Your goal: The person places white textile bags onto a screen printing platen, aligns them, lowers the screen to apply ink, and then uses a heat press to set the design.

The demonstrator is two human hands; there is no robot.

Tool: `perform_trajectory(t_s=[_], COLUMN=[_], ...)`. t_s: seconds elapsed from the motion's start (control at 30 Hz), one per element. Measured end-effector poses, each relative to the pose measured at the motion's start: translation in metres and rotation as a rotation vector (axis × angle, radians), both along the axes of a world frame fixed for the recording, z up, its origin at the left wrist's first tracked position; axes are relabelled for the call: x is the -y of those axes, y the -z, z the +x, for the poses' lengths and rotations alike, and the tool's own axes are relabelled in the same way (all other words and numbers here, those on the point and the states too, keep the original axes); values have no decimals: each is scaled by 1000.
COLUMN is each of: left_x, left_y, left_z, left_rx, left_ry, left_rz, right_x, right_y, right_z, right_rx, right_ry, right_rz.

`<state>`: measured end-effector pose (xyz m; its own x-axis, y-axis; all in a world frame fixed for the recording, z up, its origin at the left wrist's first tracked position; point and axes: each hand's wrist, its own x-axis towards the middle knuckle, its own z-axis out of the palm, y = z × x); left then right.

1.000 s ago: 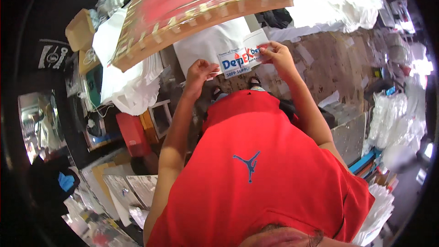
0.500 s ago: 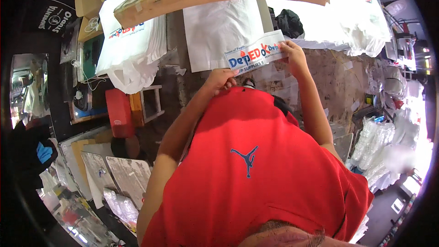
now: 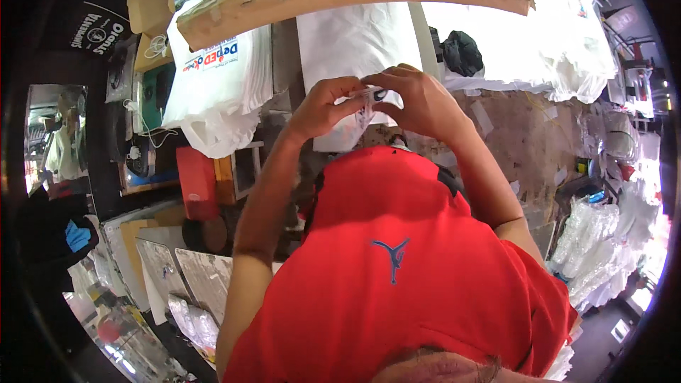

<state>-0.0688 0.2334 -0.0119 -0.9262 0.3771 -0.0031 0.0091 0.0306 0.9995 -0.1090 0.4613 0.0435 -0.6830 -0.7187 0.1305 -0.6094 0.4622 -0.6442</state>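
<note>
My left hand (image 3: 326, 108) and my right hand (image 3: 420, 103) meet above the near end of a white sheet (image 3: 344, 42) lying on a board. Between my closed fingers and thumbs is a thin white printed sheet (image 3: 363, 115), now folded or bunched, its print mostly hidden. My left thumb and fingers pinch its left side. On the other side, my right fingers curl over its upper edge, with the thumb below. Over the far end of the white sheet rises a wooden screen frame (image 3: 355, 6) with strips of tape along its edge.
A stack of white printed bags (image 3: 227, 78) is at the left, near an open cardboard box (image 3: 150, 10). White sheets (image 3: 525, 35) and a black plastic bundle (image 3: 461, 53) lie at the right. A red box (image 3: 198, 183) stands below the stack at left.
The printed sheet was held stretched out flat with its print showing; now it is folded or bunched. My hands have come close together, and the view has shifted slightly.
</note>
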Motion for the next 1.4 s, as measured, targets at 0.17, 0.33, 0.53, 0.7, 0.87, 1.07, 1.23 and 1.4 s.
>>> perform_trajectory(t_s=[0.17,0.33,0.53,0.7,0.87,1.07,1.23,1.4], left_x=[7,80,124,98,98,95,97,90], left_y=[48,111,140,132,151,150,147,135], left_z=[0,-23,-58,-30,-10,-11,-11,-14], left_rx=[-55,88,246,480,265,308,336,379], left_ry=[-250,-386,-843,-574,-688,-683,-659,-635], left_rz=[-68,-326,-396,-727,-660,-665,-672,-721], right_x=[-2,-19,3,-7,0,-3,-2,0], right_y=[12,105,166,190,184,186,182,174], right_z=[-33,-106,-147,-165,-172,-177,-177,-176], right_rx=[185,309,283,325,283,269,256,254], right_ry=[380,585,611,802,742,743,746,739], right_rz=[-129,-53,-1,-6,0,22,38,61])
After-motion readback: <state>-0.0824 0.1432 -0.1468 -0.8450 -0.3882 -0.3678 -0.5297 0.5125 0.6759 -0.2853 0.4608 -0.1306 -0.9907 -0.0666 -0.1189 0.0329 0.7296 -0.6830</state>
